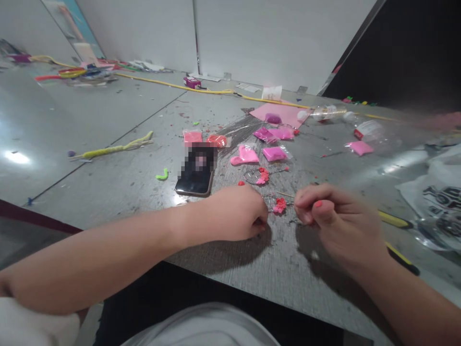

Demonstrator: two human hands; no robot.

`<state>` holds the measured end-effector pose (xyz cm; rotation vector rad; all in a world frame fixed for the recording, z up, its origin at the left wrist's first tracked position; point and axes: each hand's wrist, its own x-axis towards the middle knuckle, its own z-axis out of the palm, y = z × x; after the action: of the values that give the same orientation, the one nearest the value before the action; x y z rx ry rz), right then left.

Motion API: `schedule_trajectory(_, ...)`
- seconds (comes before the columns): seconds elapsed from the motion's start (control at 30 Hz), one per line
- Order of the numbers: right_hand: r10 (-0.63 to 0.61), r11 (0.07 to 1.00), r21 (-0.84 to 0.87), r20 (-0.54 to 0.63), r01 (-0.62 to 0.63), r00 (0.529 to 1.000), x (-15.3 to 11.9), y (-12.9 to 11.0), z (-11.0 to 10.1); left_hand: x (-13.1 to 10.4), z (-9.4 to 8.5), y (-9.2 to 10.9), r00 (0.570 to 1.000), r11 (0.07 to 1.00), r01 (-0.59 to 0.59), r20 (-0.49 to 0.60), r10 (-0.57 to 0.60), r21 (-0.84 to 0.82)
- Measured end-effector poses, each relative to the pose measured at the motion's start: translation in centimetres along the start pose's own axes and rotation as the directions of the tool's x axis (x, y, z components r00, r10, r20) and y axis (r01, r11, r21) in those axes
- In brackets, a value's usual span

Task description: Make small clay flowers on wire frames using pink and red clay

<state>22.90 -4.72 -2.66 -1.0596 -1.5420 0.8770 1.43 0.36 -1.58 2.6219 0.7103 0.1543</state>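
Observation:
My left hand (245, 211) is closed, fingers curled down at the left edge of a wire loop (268, 201). Red and pink clay flowers (279, 206) sit on this loop, between my two hands. From the right, my right hand (331, 216) is closed in a pinch. A thin stick (285, 194) reaches out of its fingertips toward the flowers; whether these fingers also touch the loop's stem is hidden. Just beyond lies a second wire loop with clay flowers (262, 176). A small red clay ball (241, 183) rests by my left wrist.
A phone (194, 180) lies beyond my left forearm. Farther back are pink clay packets (275, 153), a pink sheet (283, 113) and a yellow cable (173, 85). Right of my right hand lie a yellow-handled tool (394, 219) and a white plastic bag (435, 187).

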Motion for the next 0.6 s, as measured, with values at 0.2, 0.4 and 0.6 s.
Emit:
schedule_trajectory(0.2, -0.021, 0.999, -0.03, 0.01, 0.021, 1.0, -0.3, -0.3, -0.2, 0.1, 0.3, -0.1, 0.998, 0.998, -0.012, -0.058, 0.008, -0.066)
schedule_trajectory(0.4, -0.079, 0.995, -0.057, -0.019, 0.078, 0.997, -0.4, -0.9, -0.6, 0.0, -2.4, -0.3, 0.956, 0.802, -0.061, -0.267, -0.124, -0.594)
schedule_trajectory(0.6, -0.269, 0.925, -0.291, -0.051, 0.244, 0.962, -1.8, -1.9, -1.0, 0.0, -1.3, 1.8, 0.936, 0.115, -0.224, -0.247, -0.252, -0.968)
